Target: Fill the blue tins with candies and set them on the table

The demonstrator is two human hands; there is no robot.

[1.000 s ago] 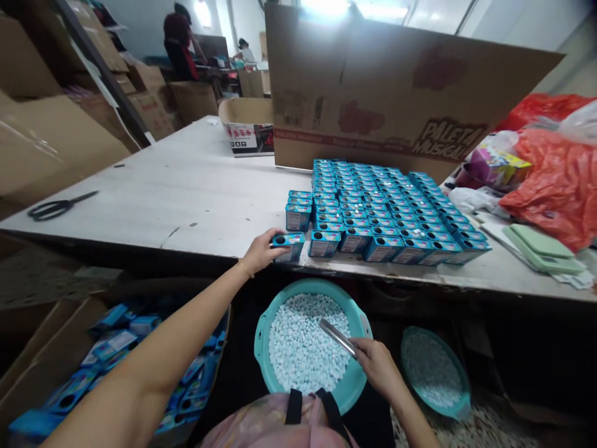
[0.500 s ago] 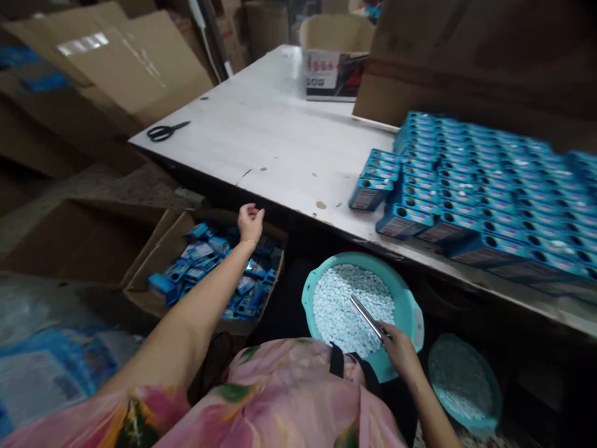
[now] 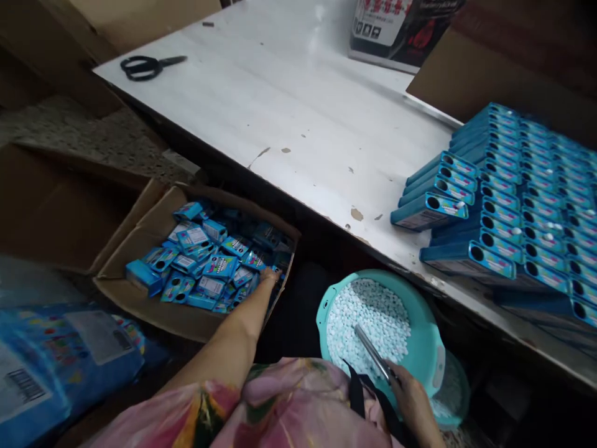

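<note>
Holding the metal tool (image 3: 370, 351) in our right hand (image 3: 413, 395), we risk tipping pellets (image 3: 380, 311) from the basin (image 3: 423, 317) by overleaning toward the carton (image 3: 135, 311), where our left hand (image 3: 268, 278), grip indeterminable, lies among blue boxes (image 3: 219, 266).

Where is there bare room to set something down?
The broad free patch is the white tabletop between the black scissors, the printed carton and the short row of blue boxes. To the right it is crowded with packed boxes; so is the open carton below, heaped with loose boxes, the left hand among them.
</note>
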